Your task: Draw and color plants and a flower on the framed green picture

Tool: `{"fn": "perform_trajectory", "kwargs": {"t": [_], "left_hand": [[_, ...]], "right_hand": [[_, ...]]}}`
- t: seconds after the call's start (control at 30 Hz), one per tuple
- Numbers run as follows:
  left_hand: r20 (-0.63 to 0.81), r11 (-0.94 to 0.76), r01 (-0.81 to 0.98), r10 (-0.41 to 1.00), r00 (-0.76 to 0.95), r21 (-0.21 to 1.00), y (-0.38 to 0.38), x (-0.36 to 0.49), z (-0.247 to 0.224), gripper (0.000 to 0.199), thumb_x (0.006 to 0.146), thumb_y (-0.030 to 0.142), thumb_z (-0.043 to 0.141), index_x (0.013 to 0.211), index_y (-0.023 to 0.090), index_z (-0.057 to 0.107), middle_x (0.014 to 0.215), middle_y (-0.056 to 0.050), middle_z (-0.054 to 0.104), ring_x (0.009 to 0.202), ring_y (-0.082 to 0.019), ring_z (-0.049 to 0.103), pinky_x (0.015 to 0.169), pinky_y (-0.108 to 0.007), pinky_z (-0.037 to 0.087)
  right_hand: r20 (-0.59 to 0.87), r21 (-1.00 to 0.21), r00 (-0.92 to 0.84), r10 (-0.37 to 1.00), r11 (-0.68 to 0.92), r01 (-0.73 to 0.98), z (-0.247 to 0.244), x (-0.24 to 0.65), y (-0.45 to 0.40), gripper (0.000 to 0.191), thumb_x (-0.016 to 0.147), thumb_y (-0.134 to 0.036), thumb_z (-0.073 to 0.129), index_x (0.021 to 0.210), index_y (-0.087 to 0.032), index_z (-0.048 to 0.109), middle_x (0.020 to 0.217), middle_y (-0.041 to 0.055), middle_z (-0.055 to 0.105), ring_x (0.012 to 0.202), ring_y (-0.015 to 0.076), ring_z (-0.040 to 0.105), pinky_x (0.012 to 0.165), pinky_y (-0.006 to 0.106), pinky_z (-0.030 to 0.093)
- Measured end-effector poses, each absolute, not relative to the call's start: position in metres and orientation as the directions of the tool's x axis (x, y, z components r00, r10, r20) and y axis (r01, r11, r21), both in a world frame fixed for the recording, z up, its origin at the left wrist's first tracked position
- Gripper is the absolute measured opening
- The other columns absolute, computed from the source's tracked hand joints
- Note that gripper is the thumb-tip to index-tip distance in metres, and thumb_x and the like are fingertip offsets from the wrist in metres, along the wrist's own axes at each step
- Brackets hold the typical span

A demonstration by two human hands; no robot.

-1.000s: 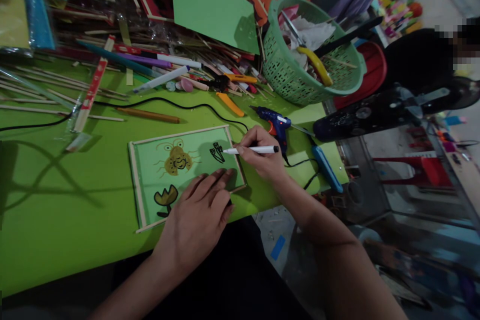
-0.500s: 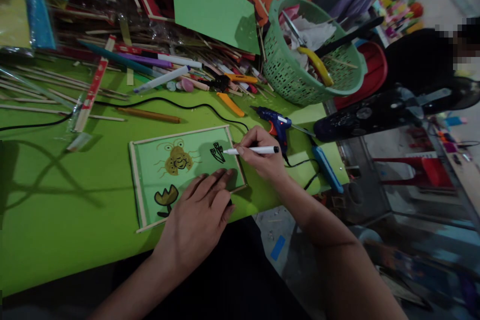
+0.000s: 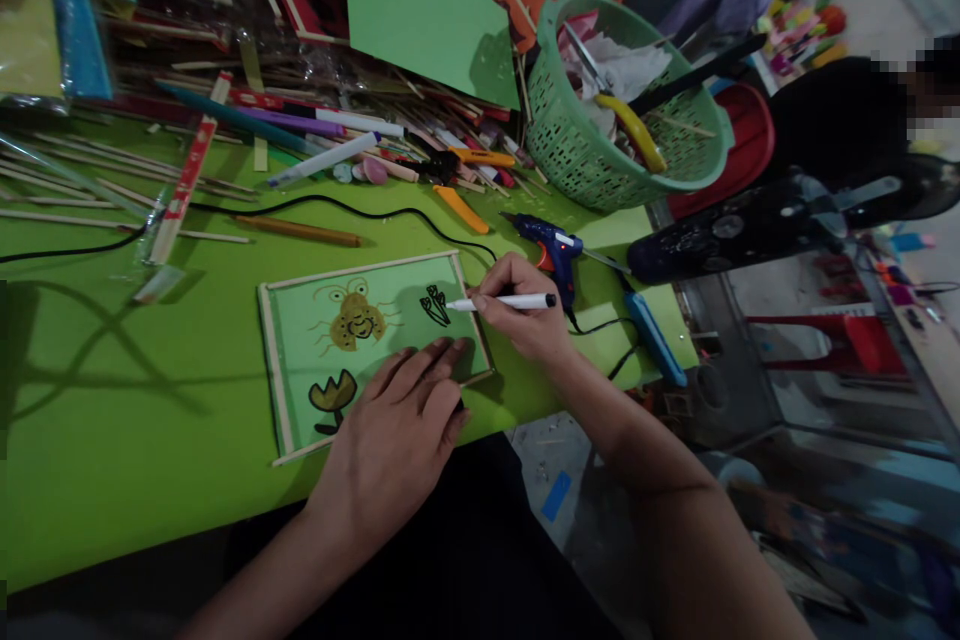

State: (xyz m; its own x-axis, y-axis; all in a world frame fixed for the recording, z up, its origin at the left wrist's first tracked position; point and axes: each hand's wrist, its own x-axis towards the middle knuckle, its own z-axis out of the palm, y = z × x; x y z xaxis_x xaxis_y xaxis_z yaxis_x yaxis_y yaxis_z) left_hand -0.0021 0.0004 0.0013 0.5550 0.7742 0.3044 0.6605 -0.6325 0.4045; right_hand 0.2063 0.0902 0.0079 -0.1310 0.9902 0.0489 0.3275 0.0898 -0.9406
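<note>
A green card [image 3: 397, 318] edged with thin wooden sticks lies on the table in front of me. On it are a brown bug drawing [image 3: 357, 322], a tulip-like flower [image 3: 333, 394] outlined in black, and a small black plant drawing [image 3: 435, 306]. My right hand [image 3: 525, 312] pinches a white marker [image 3: 517, 301], its tip at the edge of the plant drawing. Flat across the card's lower edge rests my left hand [image 3: 409, 410], fingers stretched out, covering part of the card.
A blue glue gun [image 3: 547, 245] lies beyond my right hand, near a green basket [image 3: 592, 155] of scraps and tools. A black cable [image 3: 360, 212] crosses the green table [image 3: 135, 460]. Pens, sticks and a loose green sheet [image 3: 427, 20] crowd the back. A brown marker [image 3: 300, 230] lies nearer.
</note>
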Motion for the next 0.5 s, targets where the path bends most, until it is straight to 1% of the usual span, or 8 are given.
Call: {"fn": "perform_trajectory", "kwargs": {"t": [0.23, 0.4, 0.5], "left_hand": [[0.315, -0.642, 0.660, 0.767, 0.559, 0.391, 0.0010, -0.0027, 0.0030, 0.018, 0.108, 0.017, 0.051, 0.101, 0.017, 0.068, 0.147, -0.014, 0.074, 0.132, -0.031, 0.070, 0.111, -0.052, 0.057], [0.296, -0.628, 0.663, 0.778, 0.555, 0.408, 0.0002, -0.0029, 0.0010, 0.018, 0.108, 0.018, 0.051, 0.101, 0.018, 0.068, 0.151, -0.013, 0.071, 0.137, -0.032, 0.068, 0.113, -0.053, 0.056], [0.297, -0.628, 0.664, 0.778, 0.554, 0.406, -0.0005, -0.0030, 0.0001, 0.019, 0.108, 0.018, 0.050, 0.102, 0.019, 0.067, 0.150, -0.013, 0.072, 0.136, -0.031, 0.068, 0.113, -0.053, 0.056]], "right_hand": [[0.023, -0.957, -0.139, 0.990, 0.062, 0.283, 0.0088, 0.2067, 0.0895, 0.017, 0.080, -0.027, 0.075, 0.074, -0.025, 0.059, 0.073, -0.0034, 0.062, 0.073, 0.0188, 0.064, 0.077, 0.038, 0.055], [0.019, -0.965, -0.155, 0.988, 0.059, 0.256, 0.0098, 0.2058, 0.0900, 0.020, 0.076, -0.028, 0.076, 0.071, -0.026, 0.057, 0.068, -0.0049, 0.059, 0.070, 0.0177, 0.062, 0.082, 0.040, 0.059], [0.020, -0.972, -0.165, 0.986, 0.057, 0.227, 0.0103, 0.2053, 0.0898, 0.020, 0.075, -0.028, 0.076, 0.070, -0.026, 0.057, 0.067, -0.0056, 0.057, 0.069, 0.0173, 0.061, 0.086, 0.042, 0.061]]}}
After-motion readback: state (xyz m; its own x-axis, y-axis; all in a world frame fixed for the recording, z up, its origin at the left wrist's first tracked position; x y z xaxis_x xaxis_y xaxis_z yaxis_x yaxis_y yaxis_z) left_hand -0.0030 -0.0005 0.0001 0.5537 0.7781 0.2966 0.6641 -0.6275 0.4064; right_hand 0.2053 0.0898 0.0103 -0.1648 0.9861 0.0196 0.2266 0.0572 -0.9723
